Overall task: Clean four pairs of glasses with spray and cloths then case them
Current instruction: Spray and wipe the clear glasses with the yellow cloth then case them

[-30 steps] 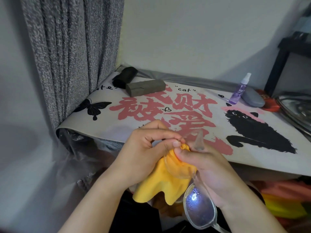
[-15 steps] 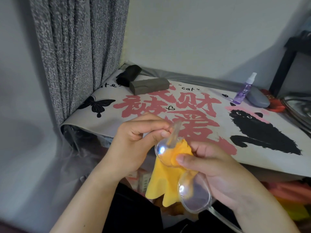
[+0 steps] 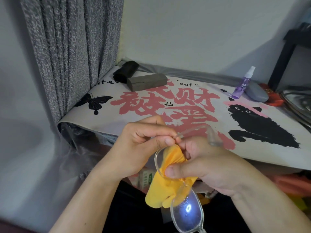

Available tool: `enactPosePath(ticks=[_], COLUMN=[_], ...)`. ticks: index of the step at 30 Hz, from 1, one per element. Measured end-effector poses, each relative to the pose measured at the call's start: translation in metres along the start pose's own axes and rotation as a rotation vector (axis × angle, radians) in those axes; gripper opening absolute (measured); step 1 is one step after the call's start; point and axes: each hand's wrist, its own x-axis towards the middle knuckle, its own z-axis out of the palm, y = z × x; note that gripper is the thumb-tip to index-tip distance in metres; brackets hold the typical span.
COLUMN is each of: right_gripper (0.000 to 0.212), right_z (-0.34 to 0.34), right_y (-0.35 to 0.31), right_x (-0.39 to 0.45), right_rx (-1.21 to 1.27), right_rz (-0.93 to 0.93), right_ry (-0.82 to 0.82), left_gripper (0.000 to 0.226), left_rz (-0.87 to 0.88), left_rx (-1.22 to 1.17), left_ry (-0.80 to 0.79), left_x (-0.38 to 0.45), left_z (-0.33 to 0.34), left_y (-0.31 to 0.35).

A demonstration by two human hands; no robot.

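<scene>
I see both hands working in front of the worktop's (image 3: 252,158) near edge, off its surface. My left hand (image 3: 139,148) has its grip pinched on the clear plastic glasses (image 3: 186,214) at the hinge, the thin temple arching over toward the printed black cat. My right hand (image 3: 202,165) pinches the soft yellow cloth (image 3: 161,190) against the upper lens; the lower lens hangs glossy, catching a light spot. On the smooth printed mat, open room lies between the near edge and the back wall. Left of the cat, by the grey speckled curtain (image 3: 67,47), sit a boxy grey case (image 3: 146,81) and a black pouch (image 3: 126,71). Right of the cat's head stand a purple spray bottle (image 3: 242,84) and a rounded grey case (image 3: 255,93).
</scene>
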Motion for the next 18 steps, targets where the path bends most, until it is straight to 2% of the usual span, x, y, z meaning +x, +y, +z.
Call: enactPosePath(ticks=[3, 7, 10, 15, 18], right_gripper=[0.035, 0.015, 0.026, 0.038, 0.041], right_z=[0.006, 0.01, 0.009, 0.012, 0.015], right_y=[0.001, 0.008, 0.011, 0.017, 0.02], right_x=[0.003, 0.009, 0.012, 0.012, 0.008], right_rx=[0.042, 0.161, 0.267, 0.305, 0.314], right_rz=[-0.023, -0.066, -0.098, -0.172, -0.22], right_ry=[0.063, 0.149, 0.224, 0.4, 0.44], left_gripper=[0.013, 0.01, 0.011, 0.012, 0.013], left_rz=[0.012, 0.022, 0.023, 0.044, 0.115], left_rx=[0.01, 0.047, 0.043, 0.049, 0.166], left_ry=[0.047, 0.085, 0.135, 0.155, 0.143], left_x=[0.001, 0.001, 0.002, 0.002, 0.003], left_z=[0.001, 0.005, 0.011, 0.009, 0.007], left_y=[-0.001, -0.004, -0.006, -0.007, -0.005])
